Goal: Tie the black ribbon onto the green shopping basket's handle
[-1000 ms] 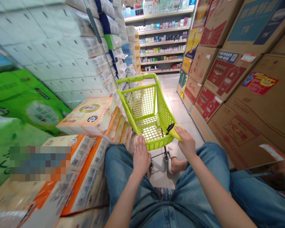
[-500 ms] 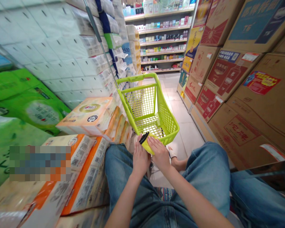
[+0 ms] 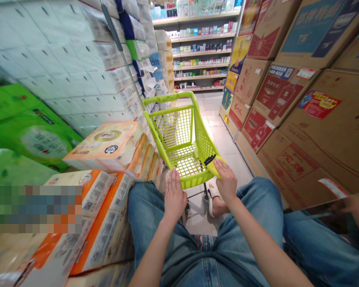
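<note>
A lime-green shopping cart (image 3: 179, 179) with a grid-walled basket stands in front of my knees. My right hand (image 3: 226, 179) is closed on a yellow cloth (image 3: 214, 166) with a black patch, pressing it against the basket's near right corner. On the near left corner of the rim lies my left hand (image 3: 174, 195), fingers stretched out and close together; its thumb side faces the cart's middle. I cannot see what the undersides of my fingers touch. Nothing lies in the part of the basket that shows.
Wrapped tissue packs (image 3: 104, 143) are stacked close on the left. Cardboard cartons (image 3: 305, 151) form a wall on the right. Shelves (image 3: 202, 52) with small goods stand at the aisle's far end. A grey-handled metal rod (image 3: 112, 26) rises beside the cart. My knees flank the cart.
My right hand has moved right with the yellow cloth, from the near rim's left part to its right corner. My hands are now apart; the left stays near the left corner.
</note>
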Available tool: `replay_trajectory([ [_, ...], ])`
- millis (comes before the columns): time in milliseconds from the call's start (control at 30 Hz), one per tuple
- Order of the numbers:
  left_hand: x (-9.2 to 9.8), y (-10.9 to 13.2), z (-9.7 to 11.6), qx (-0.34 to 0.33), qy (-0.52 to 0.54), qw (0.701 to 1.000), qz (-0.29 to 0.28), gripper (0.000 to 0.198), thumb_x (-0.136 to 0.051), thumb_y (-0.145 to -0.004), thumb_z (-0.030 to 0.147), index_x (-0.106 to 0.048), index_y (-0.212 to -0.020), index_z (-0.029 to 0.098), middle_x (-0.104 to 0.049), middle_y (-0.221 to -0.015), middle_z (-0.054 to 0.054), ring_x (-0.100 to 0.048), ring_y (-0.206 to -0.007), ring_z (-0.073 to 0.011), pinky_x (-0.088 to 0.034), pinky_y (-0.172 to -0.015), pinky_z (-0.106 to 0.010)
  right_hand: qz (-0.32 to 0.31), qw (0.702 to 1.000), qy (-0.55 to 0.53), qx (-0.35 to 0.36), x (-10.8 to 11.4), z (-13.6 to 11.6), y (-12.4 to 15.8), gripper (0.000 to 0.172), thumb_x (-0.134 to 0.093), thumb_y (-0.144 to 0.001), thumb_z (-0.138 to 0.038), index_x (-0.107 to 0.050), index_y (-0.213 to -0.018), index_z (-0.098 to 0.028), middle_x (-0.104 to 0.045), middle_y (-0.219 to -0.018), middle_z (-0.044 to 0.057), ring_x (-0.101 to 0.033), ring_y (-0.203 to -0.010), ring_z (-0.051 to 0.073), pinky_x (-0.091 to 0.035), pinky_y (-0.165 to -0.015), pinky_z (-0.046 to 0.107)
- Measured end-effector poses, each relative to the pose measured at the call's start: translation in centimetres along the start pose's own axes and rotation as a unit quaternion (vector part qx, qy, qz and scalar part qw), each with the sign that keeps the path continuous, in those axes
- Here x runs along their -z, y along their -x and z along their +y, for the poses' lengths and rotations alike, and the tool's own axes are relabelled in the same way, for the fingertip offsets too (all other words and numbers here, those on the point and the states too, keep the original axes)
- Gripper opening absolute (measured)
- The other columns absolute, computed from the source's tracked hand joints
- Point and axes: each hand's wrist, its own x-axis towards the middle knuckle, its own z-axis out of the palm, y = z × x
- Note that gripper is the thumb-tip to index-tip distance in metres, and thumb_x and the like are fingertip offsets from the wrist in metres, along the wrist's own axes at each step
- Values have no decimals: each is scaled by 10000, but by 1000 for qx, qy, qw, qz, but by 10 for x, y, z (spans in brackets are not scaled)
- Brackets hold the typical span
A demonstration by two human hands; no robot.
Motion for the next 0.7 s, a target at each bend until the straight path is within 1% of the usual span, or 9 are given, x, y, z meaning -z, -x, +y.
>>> replay_trajectory([
  [67, -1, 0, -1, -2, 4, 1000, 3, 975, -504, -755, 19, 5, -1583, 98, -235, -1631, -217, -143, -1537, -308, -288, -1213, -535, -15, 1000, -15, 15, -10, -31, 8, 801, -408, -671, 47, -537, -1427, -184, -610, -1403, 86, -524, -1355, 215, -402, -1171, 462],
  [133, -3, 1, -3, -10, 12, 1000, 10, 968, -503, -762, 18, 5, -1583, 98, -233, -1629, -227, -153, -1534, -316, -297, -1206, -553, -42, 997, -43, 45, -21, -66, 15, 833, -400, -658, 51, -510, -1450, -181, -598, -1418, 78, -510, -1367, 204, -390, -1181, 450],
  [200, -5, 3, -6, -25, 23, 999, 20, 934, -492, -796, 30, -4, -1587, 121, -235, -1628, -226, -165, -1531, -323, -314, -1192, -576, -64, 993, -71, 64, -30, -95, 20, 829, -397, -668, 48, -494, -1461, -173, -589, -1427, 77, -506, -1369, 191, -400, -1175, 431],
  [267, -6, 4, -8, -40, 35, 998, 28, 886, -480, -837, 56, -23, -1591, 145, -242, -1628, -219, -173, -1529, -321, -325, -1184, -588, -73, 991, -88, 72, -35, -112, 21, 810, -403, -692, 40, -485, -1467, -178, -587, -1428, 76, -515, -1361, 182, -414, -1164, 416],
  [333, -6, 4, -9, -46, 41, 998, 28, 847, -474, -862, 79, -52, -1593, 149, -246, -1628, -214, -174, -1530, -317, -321, -1186, -589, -81, 989, -91, 89, -34, -115, 20, 801, -409, -711, 35, -468, -1479, -186, -584, -1431, 76, -517, -1359, 180, -418, -1159, 413],
  [433, -4, 4, -7, -36, 35, 999, 17, 854, -482, -842, 64, -69, -1588, 117, -234, -1630, -220, -159, -1532, -327, -315, -1188, -588, -99, 982, -78, 141, -25, -97, 16, 805, -403, -721, 36, -447, -1492, -193, -570, -1445, 73, -499, -1374, 179, -409, -1160, 414],
  [533, -1, 2, -4, -13, 21, 1000, 1, 924, -495, -791, 33, -27, -1585, 104, -219, -1638, -213, -142, -1535, -321, -302, -1199, -566, -96, 980, -57, 163, -12, -60, 13, 792, -397, -723, 41, -469, -1476, -194, -566, -1451, 61, -487, -1383, 171, -382, -1175, 408],
  [600, 1, 1, -2, -4, 11, 1000, -5, 960, -500, -770, 28, 2, -1584, 107, -216, -1641, -202, -136, -1537, -308, -287, -1212, -541, -75, 986, -36, 141, -4, -30, 10, 771, -401, -724, 40, -496, -1454, -189, -571, -1447, 61, -492, -1380, 173, -372, -1179, 410],
  [700, 2, 0, -1, -4, 3, 1000, -6, 983, -496, -760, 26, 31, -1585, 116, -220, -1642, -196, -140, -1537, -304, -282, -1218, -524, -25, 997, 3, 72, 5, 12, 6, 739, -408, -730, 25, -538, -1420, -206, -597, -1420, 64, -521, -1357, 188, -389, -1163, 425],
])
